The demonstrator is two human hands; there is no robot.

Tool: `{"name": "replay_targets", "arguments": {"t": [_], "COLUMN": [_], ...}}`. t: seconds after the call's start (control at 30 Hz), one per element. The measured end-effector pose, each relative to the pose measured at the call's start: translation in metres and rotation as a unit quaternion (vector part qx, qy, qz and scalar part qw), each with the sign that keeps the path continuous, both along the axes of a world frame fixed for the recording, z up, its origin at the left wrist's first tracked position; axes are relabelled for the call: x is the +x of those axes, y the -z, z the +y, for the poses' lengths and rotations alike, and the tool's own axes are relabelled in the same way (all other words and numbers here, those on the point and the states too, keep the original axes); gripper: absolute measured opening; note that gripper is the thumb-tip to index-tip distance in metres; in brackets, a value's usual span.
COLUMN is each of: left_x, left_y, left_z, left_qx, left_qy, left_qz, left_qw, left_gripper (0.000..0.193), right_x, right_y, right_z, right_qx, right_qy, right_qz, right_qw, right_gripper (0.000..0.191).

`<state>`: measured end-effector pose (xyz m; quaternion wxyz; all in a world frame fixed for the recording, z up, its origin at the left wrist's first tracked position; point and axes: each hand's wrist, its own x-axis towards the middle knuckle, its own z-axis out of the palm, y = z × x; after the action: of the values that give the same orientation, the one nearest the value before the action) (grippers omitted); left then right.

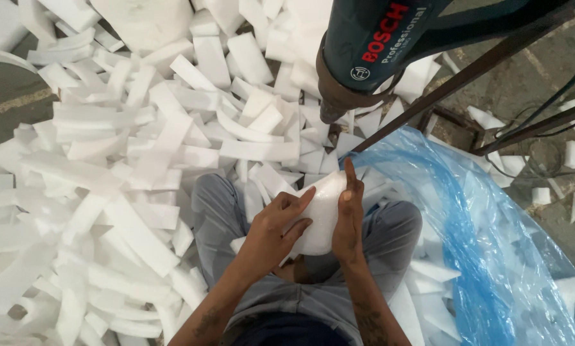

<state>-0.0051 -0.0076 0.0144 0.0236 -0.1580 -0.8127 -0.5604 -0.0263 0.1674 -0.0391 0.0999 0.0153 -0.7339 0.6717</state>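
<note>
Nearest the camera, the person's grey-trousered knees (390, 230) frame a white foam piece (323, 214) held between 2 hands. The left hand (271, 234) is clasped narrowly over the foam piece's left face, fingers laid across it. The right hand (350, 218) presses flat along its right edge, index finger pointing up. The foam piece's long axis runs away from the body, its curved top tilted toward the heat gun (364, 51), which is fixed on a metal stand (480, 70) just beyond and above the foam piece. Left of the foam piece lies a heap of foam strips (121, 160); right of it, a blue plastic bag (486, 230) holds more.
</note>
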Motion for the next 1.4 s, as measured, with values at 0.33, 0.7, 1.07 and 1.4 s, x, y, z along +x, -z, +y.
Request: {"name": "replay_targets", "arguments": {"t": [0.33, 0.7, 1.07, 1.4], "left_x": [-0.020, -0.089, -0.052, -0.012], "left_y": [0.003, -0.034, -0.005, 0.042], "left_z": [-0.004, -0.018, 0.000, 0.014], "left_qx": [-0.017, -0.030, -0.034, 0.003], "left_qy": [-0.009, -0.034, -0.012, 0.022], "left_qz": [-0.089, -0.071, 0.125, 0.010], "left_qw": [0.996, 0.996, 0.991, 1.000], "left_gripper": [0.056, 0.053, 0.054, 0.055], "right_x": [-0.026, -0.112, -0.079, -0.011], "right_y": [0.000, -0.012, 0.019, 0.053], "right_z": [-0.007, -0.011, 0.000, 0.009], "right_qx": [-0.126, -0.303, -0.039, -0.047], "right_qy": [-0.016, -0.120, -0.039, -0.063], "right_qz": [-0.138, -0.057, 0.018, 0.034], "right_qw": [0.982, 0.944, 0.998, 0.996], "right_gripper": [0.059, 0.052, 0.058, 0.059]}}
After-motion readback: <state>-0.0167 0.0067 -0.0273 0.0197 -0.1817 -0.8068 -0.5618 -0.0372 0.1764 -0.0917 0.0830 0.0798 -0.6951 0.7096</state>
